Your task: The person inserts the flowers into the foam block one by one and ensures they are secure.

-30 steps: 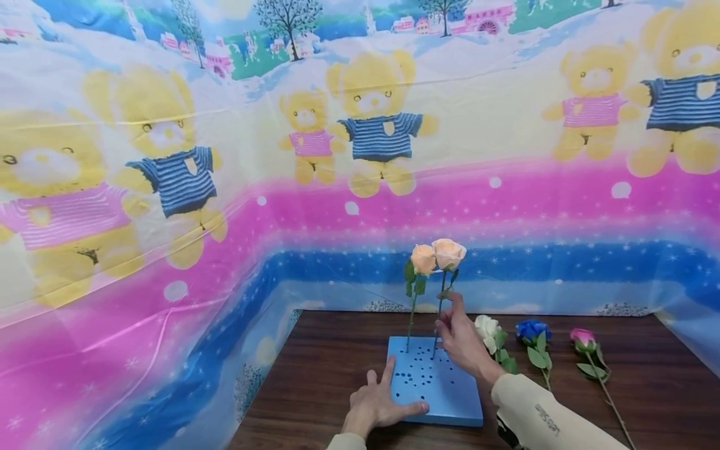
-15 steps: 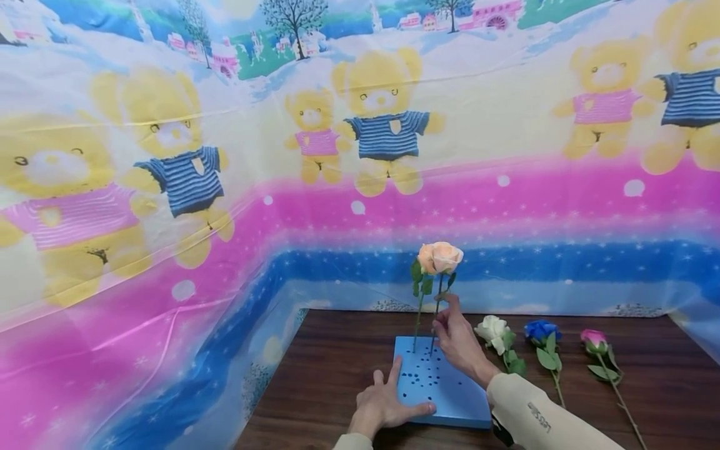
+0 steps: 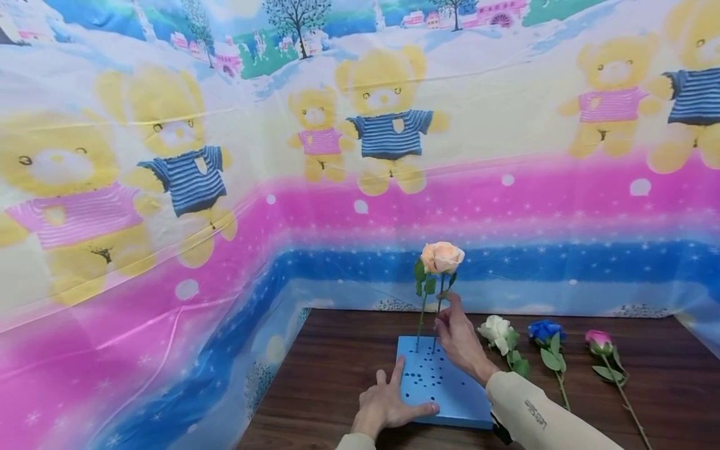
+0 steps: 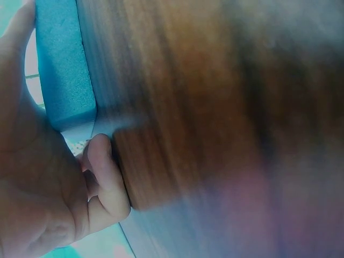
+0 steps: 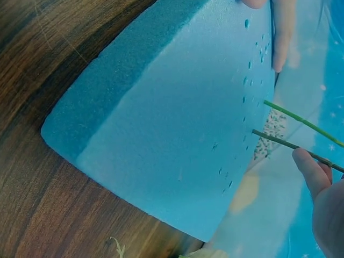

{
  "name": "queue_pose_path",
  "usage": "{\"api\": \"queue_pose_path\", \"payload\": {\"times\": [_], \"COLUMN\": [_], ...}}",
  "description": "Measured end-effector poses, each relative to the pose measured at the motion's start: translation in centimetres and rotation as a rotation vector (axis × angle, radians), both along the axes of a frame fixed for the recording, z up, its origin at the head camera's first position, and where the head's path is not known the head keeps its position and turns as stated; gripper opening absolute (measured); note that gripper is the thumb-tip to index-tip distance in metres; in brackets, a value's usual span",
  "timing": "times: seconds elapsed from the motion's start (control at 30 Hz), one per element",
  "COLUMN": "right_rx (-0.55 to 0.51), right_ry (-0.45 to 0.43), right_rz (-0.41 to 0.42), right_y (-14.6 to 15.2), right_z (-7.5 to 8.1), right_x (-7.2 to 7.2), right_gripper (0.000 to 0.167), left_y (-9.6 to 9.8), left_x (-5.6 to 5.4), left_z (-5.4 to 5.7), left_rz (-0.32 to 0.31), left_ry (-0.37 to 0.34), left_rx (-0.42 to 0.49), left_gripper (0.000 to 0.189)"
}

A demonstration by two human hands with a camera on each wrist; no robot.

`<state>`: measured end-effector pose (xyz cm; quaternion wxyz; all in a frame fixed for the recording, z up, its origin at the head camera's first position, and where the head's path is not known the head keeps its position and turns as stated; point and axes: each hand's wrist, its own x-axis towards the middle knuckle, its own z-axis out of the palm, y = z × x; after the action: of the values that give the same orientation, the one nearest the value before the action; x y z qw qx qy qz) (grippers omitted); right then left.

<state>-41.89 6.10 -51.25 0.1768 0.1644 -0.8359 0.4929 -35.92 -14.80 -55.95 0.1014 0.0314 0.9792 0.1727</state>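
In the head view, my right hand (image 3: 464, 347) pinches the stem of a peach artificial rose (image 3: 450, 257) between thumb and fingers. That stem (image 5: 279, 141) stands nearly upright, its lower end meeting the holed top of a blue foam block (image 3: 464, 403). Just left of it, a second peach rose (image 3: 427, 260) stands in the block with nobody holding it; the two blooms overlap. My left hand (image 3: 381, 403) rests at the block's near left corner, index finger straight along the left edge and thumb laid across the front. The left wrist view shows this palm (image 4: 37, 177) against the block's side.
On the dark wooden table (image 3: 315, 362), a white rose (image 3: 496, 331), a blue rose (image 3: 545, 331) and a pink rose (image 3: 599, 340) lie in a row to the right. A printed bear curtain (image 3: 478, 219) hangs behind the table's back edge.
The gripped rose leans slightly left, bringing its bloom over the other peach bloom. The whole head view has shifted a little. Both hands keep their holds.
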Motion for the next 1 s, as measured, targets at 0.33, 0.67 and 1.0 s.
{"api": "queue_pose_path", "payload": {"times": [0.33,0.67,1.0], "right_rx": [0.051,0.067,0.097], "right_ry": [0.005,0.045,0.052], "right_rz": [-0.041,-0.029,-0.078], "right_y": [0.3,0.4,1.0], "right_z": [-1.0,-0.9,-1.4], "right_x": [-0.2,-0.6,-0.1], "right_gripper": [0.047,0.043,0.047], "left_y": [0.3,0.4,0.3], "left_x": [-0.1,-0.5,-0.2], "left_z": [-0.1,0.5,-0.1], "left_rz": [-0.006,0.0,0.006], "left_ry": [-0.001,0.006,0.008], "left_rx": [0.004,-0.002,-0.017], "left_gripper": [0.127,0.13,0.129]}}
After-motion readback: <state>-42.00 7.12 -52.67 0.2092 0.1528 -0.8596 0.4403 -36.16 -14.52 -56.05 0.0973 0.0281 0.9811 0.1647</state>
